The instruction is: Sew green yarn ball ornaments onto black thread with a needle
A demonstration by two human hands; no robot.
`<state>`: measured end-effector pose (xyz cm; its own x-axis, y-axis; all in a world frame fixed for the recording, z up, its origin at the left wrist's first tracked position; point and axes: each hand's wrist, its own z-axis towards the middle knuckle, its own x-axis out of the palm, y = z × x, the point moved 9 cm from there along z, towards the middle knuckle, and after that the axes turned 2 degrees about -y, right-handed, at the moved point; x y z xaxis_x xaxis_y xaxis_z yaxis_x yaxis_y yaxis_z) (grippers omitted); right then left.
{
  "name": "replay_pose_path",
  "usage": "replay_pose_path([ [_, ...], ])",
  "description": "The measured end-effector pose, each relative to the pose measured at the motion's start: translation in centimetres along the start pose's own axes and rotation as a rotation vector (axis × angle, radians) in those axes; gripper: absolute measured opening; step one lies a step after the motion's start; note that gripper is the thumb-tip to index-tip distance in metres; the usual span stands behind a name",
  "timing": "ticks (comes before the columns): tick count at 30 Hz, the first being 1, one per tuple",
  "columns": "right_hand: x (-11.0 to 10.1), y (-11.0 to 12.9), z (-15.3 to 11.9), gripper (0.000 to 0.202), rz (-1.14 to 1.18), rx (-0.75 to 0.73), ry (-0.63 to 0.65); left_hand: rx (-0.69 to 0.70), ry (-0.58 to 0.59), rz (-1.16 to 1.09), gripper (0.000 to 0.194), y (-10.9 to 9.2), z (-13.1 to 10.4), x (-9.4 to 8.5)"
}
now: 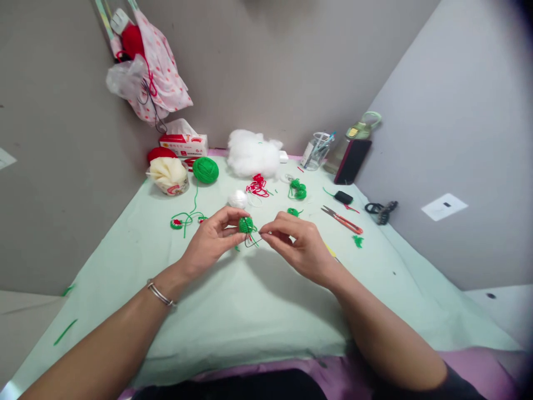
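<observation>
A small, rounded green crocheted piece (245,224) was up off the table, just above the pale green tablecloth (250,311), near the middle of the work area. The left hand (214,233) held it between thumb and fingers. A thin black thread (246,244) looped below it toward the right hand (297,239), whose thumb and forefinger were pinched together on the thread's end; whether a needle was there too, I could not tell.

The step in hand looked like sewing the black thread onto the green piece. The next move seemed to call for a steady left grip and a gentle pull from the right, with the loop kept from snagging on the loose yarn ends.

Just beyond the left hand lay a round ball of white yarn (238,199), with a round ball of green yarn (205,170) farther off. Orange-handled metal snips (343,220) lay to the right.

Toward the back, a red-and-white cardboard tissue box (183,145) bore printed lettering too small to read. A printed paper tub (170,184) showed a red curved mark, not legible as a word. The white label (307,154) on a clear cup (320,151) was unreadable.
</observation>
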<state>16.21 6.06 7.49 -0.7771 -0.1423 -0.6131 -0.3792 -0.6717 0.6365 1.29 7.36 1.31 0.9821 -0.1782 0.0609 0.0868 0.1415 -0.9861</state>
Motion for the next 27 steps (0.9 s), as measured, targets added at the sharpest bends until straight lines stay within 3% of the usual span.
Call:
replay_pose_path([
  [10, 1.4, -1.9, -0.3, 0.007, 0.028, 0.154, -0.083, 0.013, -0.083, 0.107, 0.028, 0.2, -0.5, 0.2],
  [18, 2.8, -4.0, -0.7, 0.004, 0.115, 0.361, -0.049, 0.188, -0.105, 0.330, 0.024, 0.0, -0.8, 0.5],
  [27, 3.4, -4.0, -0.8, 0.003, 0.339, 0.421, -0.062, 0.097, -0.168, 0.351, 0.023, -0.2, -0.7, 0.4],
])
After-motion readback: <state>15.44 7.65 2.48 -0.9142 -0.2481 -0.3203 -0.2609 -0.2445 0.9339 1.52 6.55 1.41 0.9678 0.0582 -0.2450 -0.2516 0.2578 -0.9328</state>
